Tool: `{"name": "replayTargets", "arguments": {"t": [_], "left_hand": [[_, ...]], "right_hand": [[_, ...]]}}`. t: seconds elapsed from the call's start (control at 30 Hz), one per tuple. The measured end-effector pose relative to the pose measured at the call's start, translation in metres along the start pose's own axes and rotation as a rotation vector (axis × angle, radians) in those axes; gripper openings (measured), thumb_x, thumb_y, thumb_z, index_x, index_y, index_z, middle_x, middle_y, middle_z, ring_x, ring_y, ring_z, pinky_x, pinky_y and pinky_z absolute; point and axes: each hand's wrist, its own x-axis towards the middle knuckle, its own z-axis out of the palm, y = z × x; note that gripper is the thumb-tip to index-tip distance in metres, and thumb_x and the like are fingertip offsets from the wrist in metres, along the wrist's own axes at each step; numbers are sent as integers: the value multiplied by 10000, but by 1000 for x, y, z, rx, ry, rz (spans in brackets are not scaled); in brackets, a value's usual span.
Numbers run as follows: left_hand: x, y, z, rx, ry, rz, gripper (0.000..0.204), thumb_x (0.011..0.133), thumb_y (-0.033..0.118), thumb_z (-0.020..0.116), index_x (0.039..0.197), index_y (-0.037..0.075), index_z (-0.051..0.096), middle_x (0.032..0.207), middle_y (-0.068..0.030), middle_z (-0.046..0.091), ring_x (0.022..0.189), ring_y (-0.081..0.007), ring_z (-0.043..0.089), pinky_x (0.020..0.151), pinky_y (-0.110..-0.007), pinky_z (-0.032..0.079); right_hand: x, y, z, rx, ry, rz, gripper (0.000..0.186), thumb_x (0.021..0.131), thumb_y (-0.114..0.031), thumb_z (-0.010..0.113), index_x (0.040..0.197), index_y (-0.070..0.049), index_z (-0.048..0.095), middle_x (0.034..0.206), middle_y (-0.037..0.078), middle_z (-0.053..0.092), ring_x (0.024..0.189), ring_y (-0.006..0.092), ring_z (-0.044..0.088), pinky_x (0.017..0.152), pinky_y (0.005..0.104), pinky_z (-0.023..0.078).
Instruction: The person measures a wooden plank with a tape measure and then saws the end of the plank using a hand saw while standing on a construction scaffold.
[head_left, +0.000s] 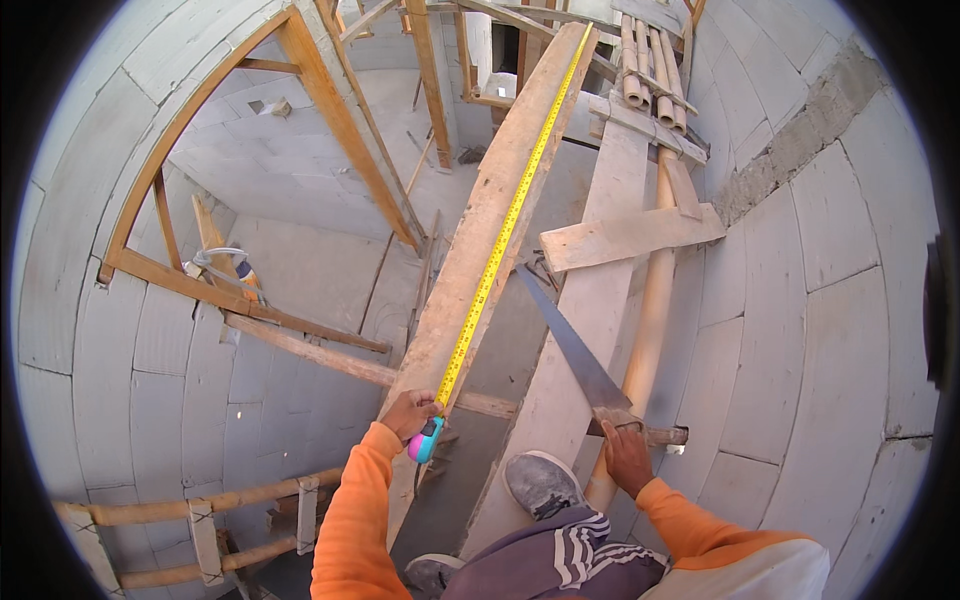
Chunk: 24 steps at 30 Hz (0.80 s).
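My left hand [411, 414] is closed at the near end of a long wooden plank [476, 218], holding a tape measure [427, 440] with a pink and turquoise case. Its yellow blade [499, 250] is drawn out along the plank to the far end. On the right, my right hand [627, 456] grips the wooden handle of a handsaw [583, 366]. The saw's grey blade points forward and left, over the gap between the plank and the pale walking board [590, 300]. Its tip ends near the plank's right edge.
A short board [632, 237] lies across the walking board. Bamboo poles [650, 70] are stacked at the far right, and one long pole [655, 300] runs beside the block wall [790, 330]. A wooden window frame [160, 215] and a bamboo ladder [205, 540] are at left. The floor lies well below.
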Motion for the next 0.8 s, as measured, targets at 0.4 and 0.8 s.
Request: {"name": "replayTargets", "arguments": {"t": [0.4,0.8], "left_hand": [[-64,36,22,-203,-3,-108,175,1002,90,578,1112,-38,626,940,-82,679,836,-168,679,800,-293,551],[-134,44,29,-263,69,-141,263,988,107,614,1214,-26,596,1006,-65,670,889,-141,655,833,-284,543]], "right_hand": [[162,-93,-32,945,74,233,534,957,-309,678,1348,7,501,1209,199,582,1065,301,611,857,375,515],[333,-184,-11,2117,241,709,259,1077,-290,449,1207,-66,468,800,14,462,537,87,413,445,272,394]]}}
